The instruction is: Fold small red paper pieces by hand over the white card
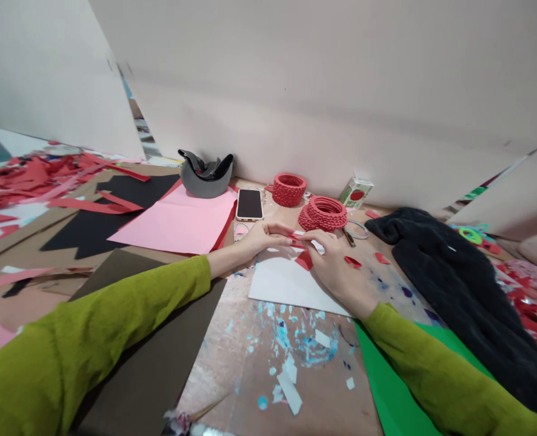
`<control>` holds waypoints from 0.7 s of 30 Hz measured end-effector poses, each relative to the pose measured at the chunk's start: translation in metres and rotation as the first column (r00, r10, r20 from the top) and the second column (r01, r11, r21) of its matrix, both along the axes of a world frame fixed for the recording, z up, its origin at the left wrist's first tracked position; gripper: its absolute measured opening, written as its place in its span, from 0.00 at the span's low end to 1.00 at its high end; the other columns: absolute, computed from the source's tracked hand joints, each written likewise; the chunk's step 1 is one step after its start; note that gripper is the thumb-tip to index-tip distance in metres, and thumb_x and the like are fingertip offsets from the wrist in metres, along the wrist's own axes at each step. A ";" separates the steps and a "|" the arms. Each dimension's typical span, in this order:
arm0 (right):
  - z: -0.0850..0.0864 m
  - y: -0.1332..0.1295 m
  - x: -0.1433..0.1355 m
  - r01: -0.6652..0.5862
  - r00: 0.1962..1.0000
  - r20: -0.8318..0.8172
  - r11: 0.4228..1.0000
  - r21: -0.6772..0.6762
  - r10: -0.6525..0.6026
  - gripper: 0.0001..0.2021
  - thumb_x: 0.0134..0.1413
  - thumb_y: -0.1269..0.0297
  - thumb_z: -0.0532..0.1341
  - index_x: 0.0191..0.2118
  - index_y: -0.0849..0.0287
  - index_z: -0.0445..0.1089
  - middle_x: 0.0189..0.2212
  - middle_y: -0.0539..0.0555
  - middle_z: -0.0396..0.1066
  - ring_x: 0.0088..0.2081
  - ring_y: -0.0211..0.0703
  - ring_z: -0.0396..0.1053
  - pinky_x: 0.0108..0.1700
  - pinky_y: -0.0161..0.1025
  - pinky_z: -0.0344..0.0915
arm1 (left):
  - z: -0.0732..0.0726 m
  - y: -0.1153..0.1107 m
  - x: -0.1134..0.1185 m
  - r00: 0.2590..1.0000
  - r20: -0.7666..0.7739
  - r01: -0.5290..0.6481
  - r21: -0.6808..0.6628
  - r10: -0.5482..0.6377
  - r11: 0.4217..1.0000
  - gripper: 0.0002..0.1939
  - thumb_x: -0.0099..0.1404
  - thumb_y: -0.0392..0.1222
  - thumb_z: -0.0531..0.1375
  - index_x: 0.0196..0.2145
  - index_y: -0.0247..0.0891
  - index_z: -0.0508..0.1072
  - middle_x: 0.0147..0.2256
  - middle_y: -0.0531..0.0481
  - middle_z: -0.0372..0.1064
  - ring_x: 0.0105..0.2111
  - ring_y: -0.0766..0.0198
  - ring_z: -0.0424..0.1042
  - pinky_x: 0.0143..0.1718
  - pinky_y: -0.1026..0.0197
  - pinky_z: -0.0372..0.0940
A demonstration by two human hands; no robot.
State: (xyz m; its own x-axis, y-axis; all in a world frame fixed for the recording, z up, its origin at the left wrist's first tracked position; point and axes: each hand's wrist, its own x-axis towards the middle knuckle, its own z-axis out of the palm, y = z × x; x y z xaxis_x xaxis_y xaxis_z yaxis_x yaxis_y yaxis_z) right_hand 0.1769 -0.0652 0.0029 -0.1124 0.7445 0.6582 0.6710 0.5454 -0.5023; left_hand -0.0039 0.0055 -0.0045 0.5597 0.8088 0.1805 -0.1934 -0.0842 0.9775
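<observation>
Fingertips of both hands meet over a white sheet (291, 287) in the middle of the table. My left hand (262, 238) pinches one end of a small red paper piece (298, 241). At its other end, my right hand (330, 257) has its fingers closed on the same piece. Partly under the right hand, a red paper scrap (303, 261) lies on the sheet. Just behind the hands stand two rings of folded red paper, one taller (289, 190) and one stacked and leaning (325, 213).
A phone (250, 204), a grey cap (207, 175) and pink paper (182, 221) lie at the back left. On the right are a small box (356, 192), a dark cloth (450, 266) and green paper (400, 375). A white panel (296, 91) rises behind.
</observation>
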 end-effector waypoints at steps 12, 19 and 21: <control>0.007 0.007 0.000 -0.180 0.956 -0.273 0.946 -0.271 0.104 0.07 0.53 0.60 0.61 0.31 0.58 0.69 0.29 0.52 0.71 0.33 0.43 0.68 0.39 0.39 0.65 | -0.003 0.005 0.001 1.000 -0.010 0.029 0.101 -0.029 0.994 0.14 0.51 0.43 0.69 0.32 0.32 0.75 0.32 0.47 0.73 0.33 0.66 0.71 0.37 0.63 0.64; 0.003 0.011 0.002 -0.267 0.928 -0.338 0.915 -0.303 0.159 0.11 0.52 0.55 0.62 0.30 0.59 0.69 0.28 0.51 0.70 0.32 0.41 0.68 0.37 0.38 0.66 | 0.004 -0.002 0.000 0.992 0.071 0.099 0.059 -0.103 0.993 0.23 0.52 0.41 0.69 0.45 0.37 0.71 0.31 0.51 0.71 0.33 0.67 0.71 0.37 0.63 0.64; 0.005 0.009 0.001 -0.278 0.922 -0.352 0.908 -0.313 0.161 0.12 0.52 0.55 0.62 0.30 0.59 0.69 0.28 0.52 0.70 0.31 0.40 0.68 0.37 0.38 0.66 | 0.004 -0.003 0.000 0.995 0.068 0.069 0.040 -0.072 0.997 0.22 0.51 0.40 0.69 0.44 0.36 0.72 0.32 0.49 0.71 0.34 0.66 0.71 0.38 0.62 0.65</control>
State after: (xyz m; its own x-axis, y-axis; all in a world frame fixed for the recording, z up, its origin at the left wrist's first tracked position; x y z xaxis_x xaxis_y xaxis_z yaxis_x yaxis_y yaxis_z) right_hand 0.1783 -0.0557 0.0075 -0.1330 0.9125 0.3870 0.3317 0.4089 -0.8502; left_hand -0.0036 0.0026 -0.0006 0.6000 0.7598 0.2505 -0.2670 -0.1050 0.9580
